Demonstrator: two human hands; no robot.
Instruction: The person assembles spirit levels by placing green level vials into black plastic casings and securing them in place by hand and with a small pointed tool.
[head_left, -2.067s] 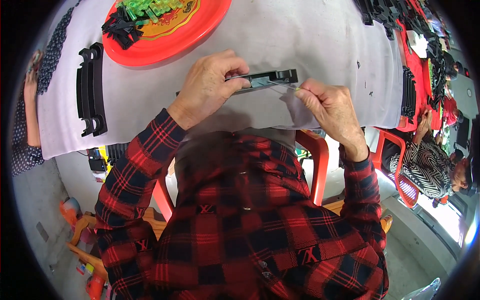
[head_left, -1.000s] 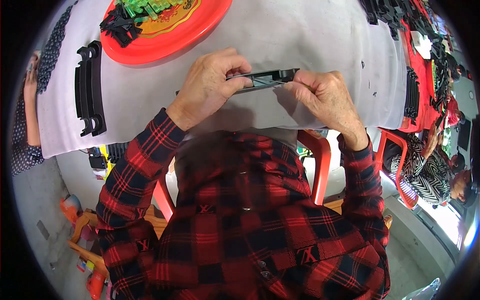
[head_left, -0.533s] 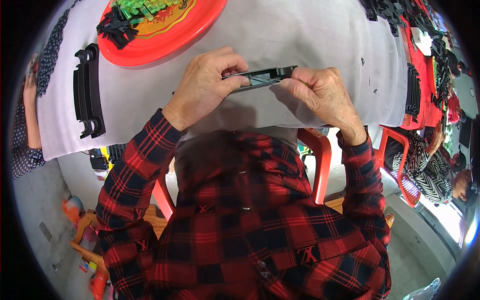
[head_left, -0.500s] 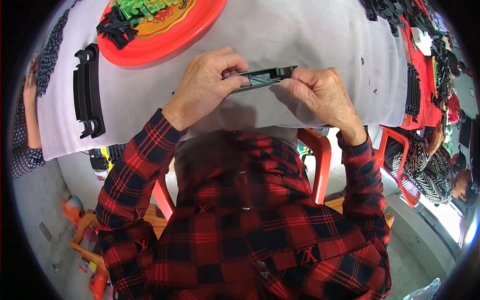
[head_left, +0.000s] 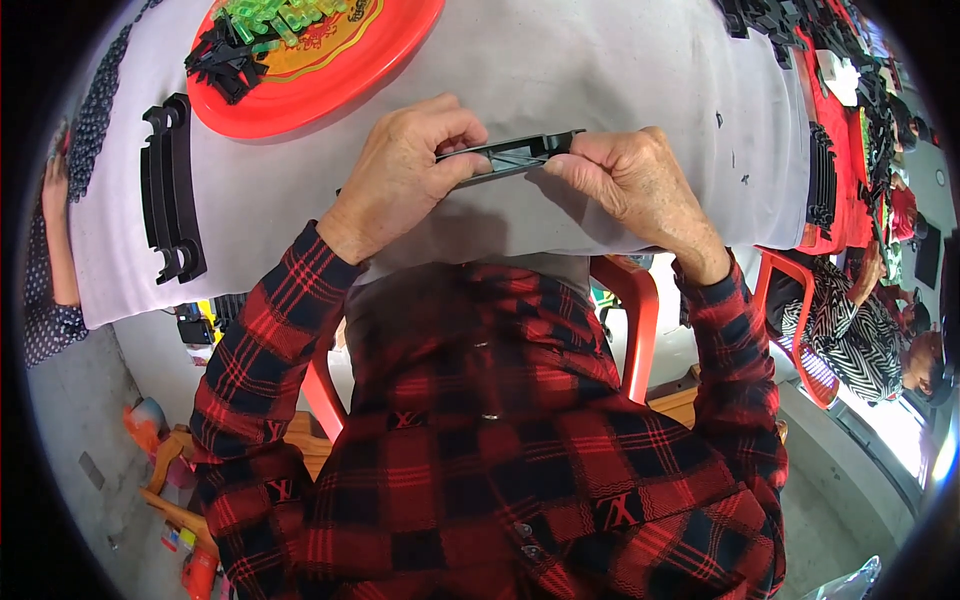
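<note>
A long, narrow black plastic housing (head_left: 520, 165) with an open hollow is held above the table in front of me. My left hand (head_left: 400, 175) is closed round its left part, thumb pressed on the near side and fingers curled behind. My right hand (head_left: 635, 185) pinches the right end between thumb and bent fingers. Inside the hollow a pale strip and thin light lines show, but I cannot make out what they are. The housing's left end is mostly hidden by my left hand.
On the grey-white cloth (head_left: 330, 200), a red plate (head_left: 330, 105) holds green clear pieces (head_left: 275, 20) and black flat pieces (head_left: 225, 65). Black housings (head_left: 175, 190) lie at left. More black parts (head_left: 770, 30) are heaped at right. Other people sit at both sides.
The whole view has shifted slightly, so the plate and the black housings sit a little further left. Both hands keep their hold on the housing.
</note>
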